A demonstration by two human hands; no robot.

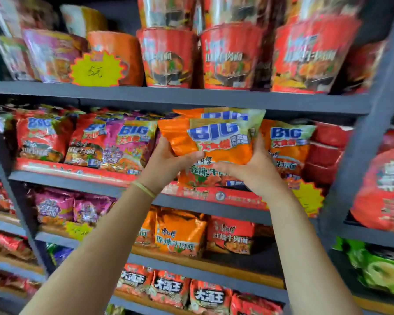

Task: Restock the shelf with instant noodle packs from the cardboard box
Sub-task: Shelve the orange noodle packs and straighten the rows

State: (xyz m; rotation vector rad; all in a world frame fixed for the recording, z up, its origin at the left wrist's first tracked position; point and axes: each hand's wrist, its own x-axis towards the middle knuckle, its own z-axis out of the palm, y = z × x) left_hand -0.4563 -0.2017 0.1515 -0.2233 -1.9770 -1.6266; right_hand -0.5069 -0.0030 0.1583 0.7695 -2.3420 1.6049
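Both my hands hold an orange instant noodle pack (216, 137) marked BIG, raised in front of the second shelf (77, 178). My left hand (168, 159) grips its lower left side, thumb across the front. My right hand (253, 164) grips its lower right side. A second orange pack (223, 114) sits just behind the held one, and another orange pack (200, 176) stands below them on the shelf. The cardboard box is out of view.
Red and pink BIG packs (109, 144) fill the same shelf to the left; an orange pack (287, 142) stands to the right. Noodle cups (228, 55) line the shelf above. Lower shelves hold more packs (180, 233). A dark upright post (369, 137) stands at right.
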